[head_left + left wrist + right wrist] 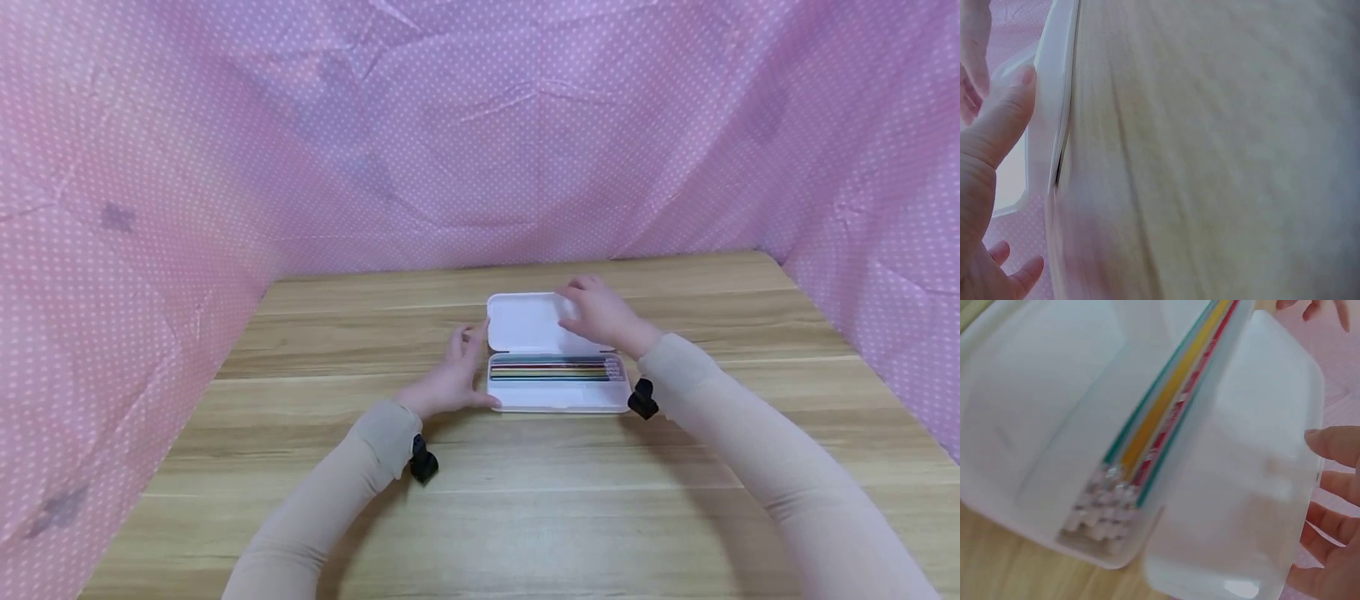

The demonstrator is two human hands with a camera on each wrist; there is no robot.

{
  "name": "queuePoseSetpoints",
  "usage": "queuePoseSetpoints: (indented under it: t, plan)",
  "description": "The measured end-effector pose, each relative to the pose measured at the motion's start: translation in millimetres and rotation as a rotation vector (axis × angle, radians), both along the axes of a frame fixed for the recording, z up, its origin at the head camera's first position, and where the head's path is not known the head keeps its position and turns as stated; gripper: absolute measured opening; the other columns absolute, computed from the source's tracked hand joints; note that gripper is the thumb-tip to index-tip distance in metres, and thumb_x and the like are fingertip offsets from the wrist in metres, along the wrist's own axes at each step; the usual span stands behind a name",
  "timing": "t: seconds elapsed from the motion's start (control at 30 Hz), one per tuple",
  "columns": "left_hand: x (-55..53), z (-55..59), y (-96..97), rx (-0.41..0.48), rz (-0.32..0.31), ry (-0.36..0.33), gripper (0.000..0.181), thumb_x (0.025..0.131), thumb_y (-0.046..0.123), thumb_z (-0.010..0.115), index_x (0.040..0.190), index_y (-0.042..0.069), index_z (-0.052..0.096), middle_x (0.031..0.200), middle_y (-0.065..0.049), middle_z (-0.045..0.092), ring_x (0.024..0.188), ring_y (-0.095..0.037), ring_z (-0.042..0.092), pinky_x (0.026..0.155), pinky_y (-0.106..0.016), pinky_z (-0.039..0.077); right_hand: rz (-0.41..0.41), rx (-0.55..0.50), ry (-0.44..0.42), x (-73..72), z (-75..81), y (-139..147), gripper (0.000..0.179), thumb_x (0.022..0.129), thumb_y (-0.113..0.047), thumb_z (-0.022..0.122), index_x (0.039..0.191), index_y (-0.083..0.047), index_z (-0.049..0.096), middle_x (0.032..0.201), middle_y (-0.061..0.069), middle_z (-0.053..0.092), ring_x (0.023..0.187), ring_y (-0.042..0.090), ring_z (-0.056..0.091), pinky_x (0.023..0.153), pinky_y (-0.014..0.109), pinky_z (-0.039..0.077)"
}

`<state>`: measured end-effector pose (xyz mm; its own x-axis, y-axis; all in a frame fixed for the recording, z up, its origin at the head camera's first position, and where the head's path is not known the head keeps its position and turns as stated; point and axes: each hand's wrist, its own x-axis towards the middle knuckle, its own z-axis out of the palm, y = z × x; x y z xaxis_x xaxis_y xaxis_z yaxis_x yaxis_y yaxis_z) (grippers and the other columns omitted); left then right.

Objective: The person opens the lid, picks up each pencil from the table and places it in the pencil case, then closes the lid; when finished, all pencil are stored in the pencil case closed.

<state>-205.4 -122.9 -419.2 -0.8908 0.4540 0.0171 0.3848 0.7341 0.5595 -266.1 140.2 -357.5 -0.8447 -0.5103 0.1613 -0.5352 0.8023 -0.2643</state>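
A white pencil case (558, 398) lies on the table with its lid (521, 323) folded back behind it. Inside, along the hinge side, lie several coloured pencils (551, 369); their pale eraser ends (1100, 512) point right. My left hand (452, 375) is at the case's left end, fingers spread. Its thumb (1013, 112) touches the front left corner, and a fingertip reaches beside the lid. My right hand (600, 315) holds the lid near its far right corner. In the right wrist view, the right thumb (1332, 444) lies at the lid's edge, with the other fingertips partly hidden behind it.
The wooden table (480, 508) extends around the case on all sides. Pink dotted cloth (480, 142) hangs behind the table and along both sides. A small black device (423, 460) sits at the left wrist, and another black device (642, 399) at the right.
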Motion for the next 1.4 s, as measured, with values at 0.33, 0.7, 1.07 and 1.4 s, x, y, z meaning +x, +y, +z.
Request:
queuePoseSetpoints:
  t: [0.33,0.7,1.07,1.4]
  plan:
    - [2.0,-0.2,0.9,-0.025,0.028,0.115,0.135,0.061,0.035,0.089,0.152,0.015,-0.009,0.152,-0.026,-0.006,0.137,-0.040,0.019,0.093,-0.047,0.049,0.104,-0.048,0.096,26.4,9.4,-10,0.044,0.082,-0.013,0.071,0.122,0.001,0.060,0.117,0.021,0.056,0.109,0.034,0.052,0.095,0.046,0.045]
    - [0.7,-2.9,-0.2,-0.037,0.041,0.076,0.138,0.062,0.036,0.088,0.150,0.020,-0.017,0.151,-0.025,0.006,0.131,-0.042,0.030,0.098,-0.046,0.046,0.343,-0.088,0.229,53.5,1.4,8,0.037,0.080,-0.013,0.073,0.113,0.000,0.066,0.106,0.014,0.063,0.098,0.029,0.058,0.085,0.042,0.051]
    - [5.3,-0.4,0.4,-0.134,-0.106,0.057,0.096,0.079,0.041,0.075,0.151,0.013,0.018,0.148,-0.021,0.020,0.136,-0.037,0.022,0.106,-0.051,0.037,0.530,-0.025,0.040,59.4,-16.7,24,0.028,0.088,-0.016,0.066,0.113,-0.003,0.069,0.105,0.011,0.063,0.092,0.021,0.059,0.081,0.039,0.053]
    - [10.2,5.5,-3.7,-0.175,-0.188,0.000,0.088,0.082,0.043,0.070,0.152,0.020,0.022,0.157,-0.014,0.011,0.144,-0.032,0.012,0.111,-0.050,0.030,0.435,0.054,-0.076,62.5,-19.9,28,0.033,0.092,-0.014,0.059,0.124,-0.007,0.064,0.127,0.027,0.056,0.117,0.042,0.053,0.098,0.054,0.044]
